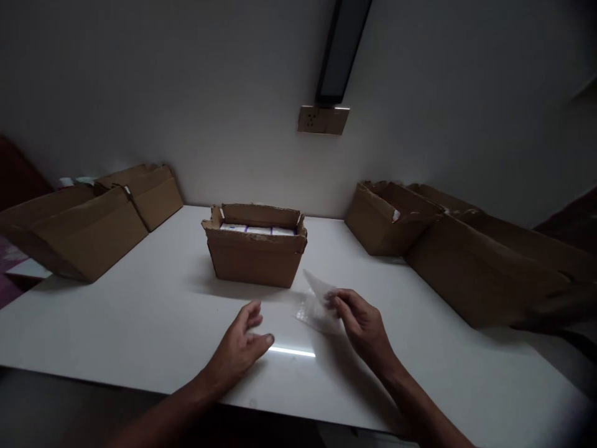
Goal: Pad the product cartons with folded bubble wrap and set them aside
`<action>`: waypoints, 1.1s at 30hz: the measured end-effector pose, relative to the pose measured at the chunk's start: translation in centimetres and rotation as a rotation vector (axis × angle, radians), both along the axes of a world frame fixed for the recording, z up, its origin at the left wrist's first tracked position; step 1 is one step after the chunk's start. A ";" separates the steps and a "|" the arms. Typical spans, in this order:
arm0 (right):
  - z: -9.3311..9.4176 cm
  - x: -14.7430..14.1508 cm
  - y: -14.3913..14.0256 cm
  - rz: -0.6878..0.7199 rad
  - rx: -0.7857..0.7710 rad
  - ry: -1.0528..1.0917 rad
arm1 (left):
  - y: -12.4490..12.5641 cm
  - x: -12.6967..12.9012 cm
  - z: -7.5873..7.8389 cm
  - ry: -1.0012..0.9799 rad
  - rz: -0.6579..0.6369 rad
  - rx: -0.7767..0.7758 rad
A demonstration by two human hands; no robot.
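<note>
Pinching a thin clear plastic bag [317,305] at its edge with the right hand [361,323], just above the white bench [140,317], in front of the open box [255,252]. Left hand [240,345] open, empty, beside it. Flimsy film, likely to slip or crumple under so light a grip.

Cardboard boxes [74,233] left, right [485,261] — wall socket [323,119] above.

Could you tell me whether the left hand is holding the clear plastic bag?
No, the right hand pinches the clear plastic bag; the left hand hovers empty.

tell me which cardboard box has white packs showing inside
The small open box at the table's middle, just beyond both hands; the boxes left and right show no such packs.
</note>
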State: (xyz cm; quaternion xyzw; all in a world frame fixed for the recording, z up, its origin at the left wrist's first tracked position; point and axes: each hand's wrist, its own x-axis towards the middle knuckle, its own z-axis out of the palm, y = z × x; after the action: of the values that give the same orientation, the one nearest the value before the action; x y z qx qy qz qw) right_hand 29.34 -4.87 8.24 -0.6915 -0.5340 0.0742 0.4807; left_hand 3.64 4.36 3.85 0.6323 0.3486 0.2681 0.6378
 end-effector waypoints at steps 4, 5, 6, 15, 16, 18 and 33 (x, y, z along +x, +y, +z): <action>2.8 -3.3 -1.6 0.151 0.097 0.234 | 1.2 2.2 1.9 0.044 0.011 0.205; 3.3 -3.7 -1.8 0.181 0.125 0.290 | 1.7 2.5 2.4 0.031 0.002 0.262; 3.7 -4.0 -1.9 0.208 0.151 0.346 | 2.2 2.8 2.8 0.005 -0.023 0.294; 3.2 -3.8 -1.5 0.029 0.264 0.587 | 1.6 2.6 2.2 -0.195 -0.612 -0.273; 2.8 -3.3 -1.8 -0.008 0.260 0.578 | 1.8 1.9 1.9 -0.173 -0.583 -0.289; 1.7 -2.2 -2.8 -0.045 0.164 0.525 | 2.7 0.4 1.8 -0.105 -0.469 -0.268; -0.7 -5.8 -0.2 0.351 -0.224 -0.415 | 3.9 -3.0 2.4 0.371 -0.160 1.087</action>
State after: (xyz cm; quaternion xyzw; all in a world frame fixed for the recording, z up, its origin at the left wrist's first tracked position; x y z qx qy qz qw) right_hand 23.58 -5.02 7.58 -0.6377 -0.7209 0.0719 0.2616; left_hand 0.64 8.30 6.26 0.9299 0.2179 0.2441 0.1678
